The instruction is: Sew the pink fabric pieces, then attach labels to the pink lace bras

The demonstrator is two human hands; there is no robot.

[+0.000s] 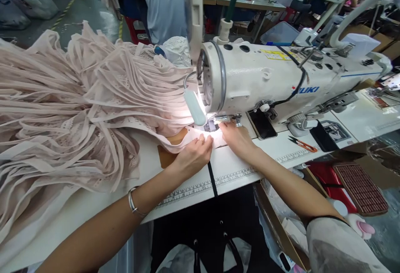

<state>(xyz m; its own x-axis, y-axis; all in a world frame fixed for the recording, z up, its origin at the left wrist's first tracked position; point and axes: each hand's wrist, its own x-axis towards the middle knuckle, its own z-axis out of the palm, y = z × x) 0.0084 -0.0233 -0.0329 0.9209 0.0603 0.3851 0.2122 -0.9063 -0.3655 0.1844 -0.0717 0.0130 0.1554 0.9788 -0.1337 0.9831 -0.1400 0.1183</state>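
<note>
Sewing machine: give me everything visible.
The sewing machine stands on the white table, its white arm stretching rightward from the rounded head. The casing looks like painted metal, with a yellow label on top and blue lettering partly crossed by a black strap. A lamp glows at the head. The left hand and right hand touch pale pink fabric at its needle area, which is unclear.

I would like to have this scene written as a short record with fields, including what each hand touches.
Left hand: person's left hand, fingers bent on pale pink fabric
Right hand: person's right hand, fingertips on the same fabric, near the lit sewing area
Machine: white sewing machine, small lamp on; needle not clearly visible
Left side: large heap of pale pink pieces
Right side: phone, orange-handled snips
Background: another person in blue
</note>
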